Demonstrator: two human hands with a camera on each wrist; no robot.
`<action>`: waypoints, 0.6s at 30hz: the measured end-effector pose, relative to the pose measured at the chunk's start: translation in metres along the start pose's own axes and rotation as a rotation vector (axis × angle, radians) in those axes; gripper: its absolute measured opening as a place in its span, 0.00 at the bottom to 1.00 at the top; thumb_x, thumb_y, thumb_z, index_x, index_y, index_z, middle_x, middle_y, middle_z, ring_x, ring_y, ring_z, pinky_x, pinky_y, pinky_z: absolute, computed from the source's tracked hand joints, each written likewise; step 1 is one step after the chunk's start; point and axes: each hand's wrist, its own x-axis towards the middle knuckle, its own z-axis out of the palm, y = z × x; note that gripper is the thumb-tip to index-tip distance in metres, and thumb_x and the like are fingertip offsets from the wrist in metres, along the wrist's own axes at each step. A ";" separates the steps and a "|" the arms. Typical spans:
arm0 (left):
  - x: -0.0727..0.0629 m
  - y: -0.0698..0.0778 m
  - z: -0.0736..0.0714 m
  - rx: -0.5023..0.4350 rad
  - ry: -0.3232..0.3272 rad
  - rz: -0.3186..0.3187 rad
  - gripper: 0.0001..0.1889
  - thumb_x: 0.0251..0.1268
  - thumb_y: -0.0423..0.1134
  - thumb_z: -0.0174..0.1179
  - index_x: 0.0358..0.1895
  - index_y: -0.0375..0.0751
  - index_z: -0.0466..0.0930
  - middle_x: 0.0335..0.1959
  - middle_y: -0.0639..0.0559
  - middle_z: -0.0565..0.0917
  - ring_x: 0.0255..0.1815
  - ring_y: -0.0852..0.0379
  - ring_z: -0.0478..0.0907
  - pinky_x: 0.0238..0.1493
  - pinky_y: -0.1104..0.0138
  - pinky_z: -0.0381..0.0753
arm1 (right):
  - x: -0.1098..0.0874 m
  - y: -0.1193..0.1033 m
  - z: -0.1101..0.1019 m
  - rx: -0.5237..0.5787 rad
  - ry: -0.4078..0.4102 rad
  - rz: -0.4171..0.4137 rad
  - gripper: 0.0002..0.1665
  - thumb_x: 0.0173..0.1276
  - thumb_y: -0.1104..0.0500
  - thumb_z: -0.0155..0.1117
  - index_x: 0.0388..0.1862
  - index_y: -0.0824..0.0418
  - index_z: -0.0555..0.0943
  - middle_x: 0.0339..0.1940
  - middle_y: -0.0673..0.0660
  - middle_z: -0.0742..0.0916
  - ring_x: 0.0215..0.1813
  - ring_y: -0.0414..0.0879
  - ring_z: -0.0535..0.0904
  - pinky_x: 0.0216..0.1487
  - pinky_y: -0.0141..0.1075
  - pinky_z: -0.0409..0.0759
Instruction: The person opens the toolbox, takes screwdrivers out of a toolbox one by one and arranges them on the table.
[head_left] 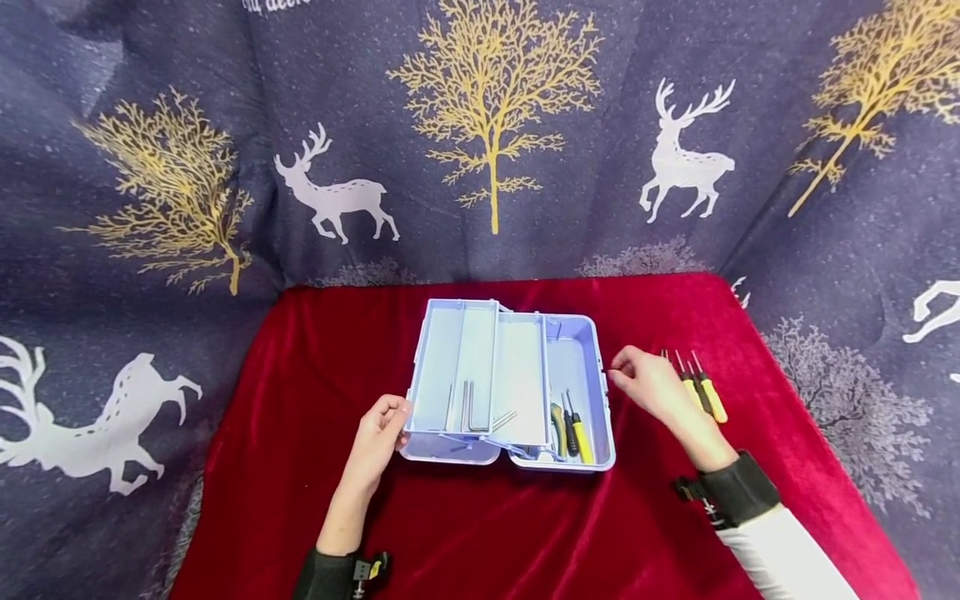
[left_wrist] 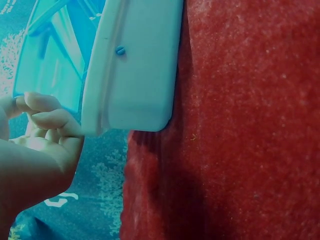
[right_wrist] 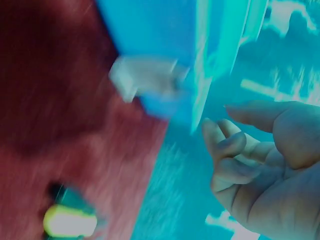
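Observation:
A light blue plastic toolbox [head_left: 604, 450] stands unfolded, its stepped trays swung out to the left. My left hand [head_left: 377, 437] grips the near left edge of the upper tray [head_left: 438, 358], thumb and fingers at its corner in the left wrist view. Hex keys [head_left: 467, 407] lie in that tray. Inside the deep compartment are screwdrivers [head_left: 580, 435] with black and yellow handles, beside pliers [head_left: 558, 427]. Beside the box's right wall, my right hand [head_left: 648, 383] holds nothing, its fingers loosely bent. A pale latch [right_wrist: 147, 75] shows blurred on the box wall in the right wrist view.
Several yellow-and-black screwdrivers [head_left: 711, 398] lie in a row on the red cloth [head_left: 480, 542], right of the box and partly behind my right hand. A dark curtain [head_left: 525, 250] with printed deer and trees hangs behind the table.

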 end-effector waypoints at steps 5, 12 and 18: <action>0.003 0.004 0.000 0.004 0.015 0.028 0.10 0.81 0.34 0.54 0.48 0.25 0.73 0.22 0.56 0.74 0.22 0.63 0.71 0.26 0.73 0.72 | 0.008 -0.038 0.020 -0.082 -0.079 -0.036 0.04 0.69 0.61 0.68 0.38 0.63 0.84 0.29 0.56 0.88 0.30 0.48 0.82 0.33 0.46 0.81; 0.009 0.010 0.000 0.005 0.003 0.020 0.10 0.81 0.34 0.54 0.49 0.25 0.73 0.22 0.56 0.75 0.23 0.63 0.71 0.27 0.73 0.72 | 0.004 -0.066 0.044 -0.226 -0.229 -0.097 0.10 0.65 0.63 0.71 0.24 0.60 0.81 0.22 0.53 0.83 0.25 0.48 0.79 0.27 0.48 0.81; 0.010 0.013 -0.001 0.010 -0.003 0.008 0.11 0.81 0.33 0.53 0.50 0.23 0.73 0.23 0.54 0.75 0.23 0.62 0.71 0.27 0.73 0.73 | 0.000 -0.073 0.053 -0.315 -0.290 -0.112 0.14 0.65 0.65 0.69 0.21 0.60 0.75 0.23 0.57 0.82 0.27 0.54 0.81 0.30 0.55 0.83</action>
